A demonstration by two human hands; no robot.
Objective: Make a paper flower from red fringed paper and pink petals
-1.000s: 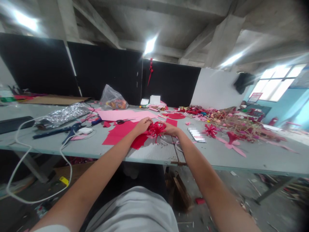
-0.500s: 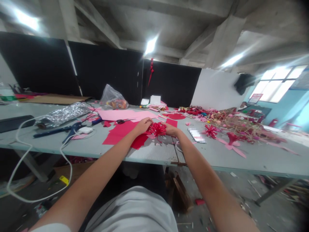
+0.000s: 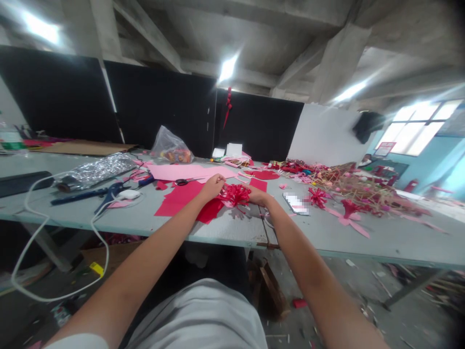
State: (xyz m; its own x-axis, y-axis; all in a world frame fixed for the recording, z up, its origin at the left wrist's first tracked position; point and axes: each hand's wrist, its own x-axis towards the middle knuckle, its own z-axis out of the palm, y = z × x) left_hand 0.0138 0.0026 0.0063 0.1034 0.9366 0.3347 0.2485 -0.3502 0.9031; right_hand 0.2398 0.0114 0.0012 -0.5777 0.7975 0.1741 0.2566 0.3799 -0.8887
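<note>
one grey table (image 3: pixel 225 234) bears red sheets (image 3: pixel 176 199); our left hand (image 3: pixel 213 187) has shifted slightly outward, its grip unclear, our right hand (image 3: pixel 257 196) holds the fringed red flower (image 3: pixel 238 194) between them, and more pink material (image 3: pixel 227 203) shows beside it, so we judge the work unfinished

A pale grey bench (image 3: pixel 337 236) is strewn with craft supplies. On its left, a roll of silvery wrap (image 3: pixel 100 170) and a dark blue tool (image 3: pixel 110 196) are laid. Red sheets (image 3: pixel 176 199) and a pink sheet (image 3: pixel 181 171) are spread near the middle, backed by a clear plastic bag (image 3: pixel 169 145). To the right, a phone (image 3: pixel 297 203) and a heap of dry stems (image 3: pixel 366 188) are placed.
</note>
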